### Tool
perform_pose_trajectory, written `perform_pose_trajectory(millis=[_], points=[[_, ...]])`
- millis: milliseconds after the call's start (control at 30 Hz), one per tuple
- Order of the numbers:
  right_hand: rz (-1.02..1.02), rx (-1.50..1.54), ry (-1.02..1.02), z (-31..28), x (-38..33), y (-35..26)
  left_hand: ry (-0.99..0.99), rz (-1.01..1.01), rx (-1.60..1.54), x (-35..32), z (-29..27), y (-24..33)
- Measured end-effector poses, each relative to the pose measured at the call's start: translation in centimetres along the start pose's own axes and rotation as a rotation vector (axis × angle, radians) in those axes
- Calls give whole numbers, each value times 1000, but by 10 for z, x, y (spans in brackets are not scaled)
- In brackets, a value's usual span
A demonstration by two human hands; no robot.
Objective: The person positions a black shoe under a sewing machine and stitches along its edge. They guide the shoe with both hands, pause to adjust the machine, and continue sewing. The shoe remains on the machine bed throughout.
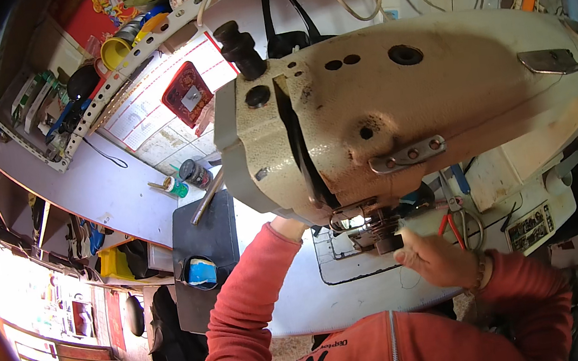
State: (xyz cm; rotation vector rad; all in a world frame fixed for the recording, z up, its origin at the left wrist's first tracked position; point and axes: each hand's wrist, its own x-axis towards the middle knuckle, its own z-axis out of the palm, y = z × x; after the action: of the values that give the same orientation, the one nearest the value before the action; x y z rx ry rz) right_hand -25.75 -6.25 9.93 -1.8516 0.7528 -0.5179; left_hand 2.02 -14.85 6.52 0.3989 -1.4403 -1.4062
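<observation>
A big cream sewing machine fills the middle of the view, its worn head hiding most of the white table beneath it. My left hand reaches under the machine's left end and is almost wholly hidden; only the wrist and red sleeve show. My right hand is at the black tension knob on the machine's front, fingers curled against it. Whether they grip the knob is not visible.
Red-handled scissors lie on the table just beyond my right hand. A dark flat board with a blue item lies to the left, with small thread spools behind it. Shelves with clutter line the far left wall.
</observation>
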Motion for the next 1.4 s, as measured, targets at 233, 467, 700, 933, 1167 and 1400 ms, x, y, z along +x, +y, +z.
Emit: perform_pose_trajectory(millis=[233, 467, 700, 933, 1167, 1400], points=[[-512, -936, 271, -24, 39, -5, 0, 13, -6, -1, 1, 4], [-676, -966, 330, -18, 53, -3, 15, 32, -20, -1, -1, 4], [-679, -911, 354, -13, 56, -1, 19, 37, -23, -2, 0, 4], [-640, -921, 279, -10, 58, -1, 23, 43, -33, -2, -2, 3], [-691, -953, 246, -17, 60, -7, 20, 47, -39, -3, -1, 3], [-688, -957, 212, -21, 61, -12, 16, 52, -45, -4, -2, 4]])
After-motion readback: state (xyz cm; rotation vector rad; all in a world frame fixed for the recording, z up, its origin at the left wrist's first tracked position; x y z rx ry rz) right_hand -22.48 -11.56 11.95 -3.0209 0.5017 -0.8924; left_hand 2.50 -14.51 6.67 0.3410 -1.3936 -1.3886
